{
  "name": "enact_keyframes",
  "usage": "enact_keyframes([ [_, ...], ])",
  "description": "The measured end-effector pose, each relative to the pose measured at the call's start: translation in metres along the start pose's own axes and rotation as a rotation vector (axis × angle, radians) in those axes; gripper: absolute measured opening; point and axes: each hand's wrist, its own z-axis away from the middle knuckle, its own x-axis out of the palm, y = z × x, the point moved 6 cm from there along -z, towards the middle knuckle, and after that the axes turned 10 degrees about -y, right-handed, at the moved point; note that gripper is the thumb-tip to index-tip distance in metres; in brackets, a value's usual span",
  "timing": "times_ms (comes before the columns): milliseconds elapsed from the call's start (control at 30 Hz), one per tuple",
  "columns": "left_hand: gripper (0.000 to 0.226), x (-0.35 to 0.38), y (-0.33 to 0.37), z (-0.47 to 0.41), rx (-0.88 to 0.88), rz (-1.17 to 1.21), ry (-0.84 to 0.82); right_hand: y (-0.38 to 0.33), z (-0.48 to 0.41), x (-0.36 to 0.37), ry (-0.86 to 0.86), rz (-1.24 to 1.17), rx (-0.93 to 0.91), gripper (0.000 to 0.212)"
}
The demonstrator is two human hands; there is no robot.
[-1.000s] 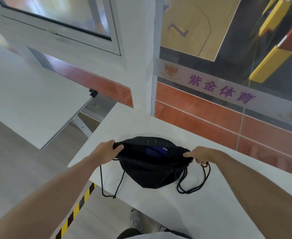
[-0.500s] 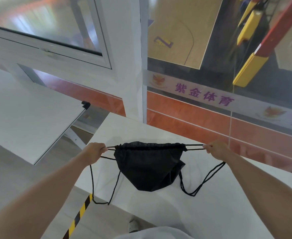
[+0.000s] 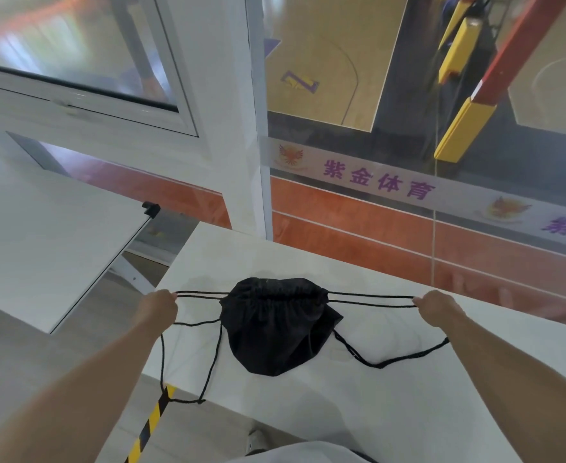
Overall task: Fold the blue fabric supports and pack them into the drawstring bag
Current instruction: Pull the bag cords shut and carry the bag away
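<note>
A black drawstring bag (image 3: 276,332) lies on the white table (image 3: 391,406), its mouth gathered tight. My left hand (image 3: 159,307) grips the two cords coming out of the bag's left side. My right hand (image 3: 437,307) grips the two cords on the right. The cords run taut and level from each fist to the bag's mouth. Slack loops of cord (image 3: 388,360) trail on the table and over its left edge. The blue fabric supports are hidden; none show outside the bag.
A second white table (image 3: 47,248) stands to the left across a gap of grey floor. Yellow-black hazard tape (image 3: 151,426) marks the floor by the table's front-left corner. A white pillar (image 3: 238,145) and a glass wall rise just behind the table.
One second ago my hands held the bag's mouth open with blue fabric visible inside. Since then they have pulled the cords outward, apart from each other, and the mouth has cinched tight.
</note>
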Motion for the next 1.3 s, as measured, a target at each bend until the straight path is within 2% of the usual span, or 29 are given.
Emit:
enact_keyframes([
  [67,0.044,0.006,0.016,0.014,0.036,0.063,-0.049,-0.009,-0.012,0.017,-0.062,0.052,-0.037,0.048],
  [167,0.068,0.010,0.068,0.041,0.277,-0.038,-0.099,-0.055,0.007,0.032,-0.103,0.078,-0.212,0.066],
  [233,0.068,0.012,0.105,0.058,0.435,-0.012,-0.138,-0.099,0.032,0.038,-0.108,0.064,-0.362,0.070],
  [333,0.056,0.025,0.137,0.071,0.576,-0.034,-0.212,-0.156,0.058,0.052,-0.168,0.057,-0.556,0.075],
  [433,0.053,0.037,0.146,0.076,0.549,-0.087,-0.187,-0.180,0.066,0.067,-0.203,0.071,-0.585,0.069],
  [600,0.022,0.040,0.142,0.071,0.526,0.012,-0.091,-0.182,0.066,0.081,-0.215,-0.018,-0.584,0.016],
  [667,0.020,0.037,0.138,0.068,0.530,0.083,-0.072,-0.184,0.071,0.081,-0.256,-0.023,-0.602,0.006],
  [933,0.023,0.004,0.143,0.078,0.540,0.182,-0.113,-0.200,0.091,0.040,-0.281,-0.099,-0.468,0.037],
  [1033,0.035,-0.007,0.143,0.081,0.506,0.273,-0.164,-0.207,0.099,0.031,-0.308,-0.178,-0.531,0.035],
  [1133,0.045,-0.015,0.144,0.081,0.526,0.217,-0.204,-0.203,0.103,0.024,-0.295,-0.203,-0.606,0.042],
  [1300,0.046,-0.023,0.122,0.072,0.539,0.316,-0.240,-0.180,0.092,0.017,-0.299,-0.248,-0.598,0.047],
])
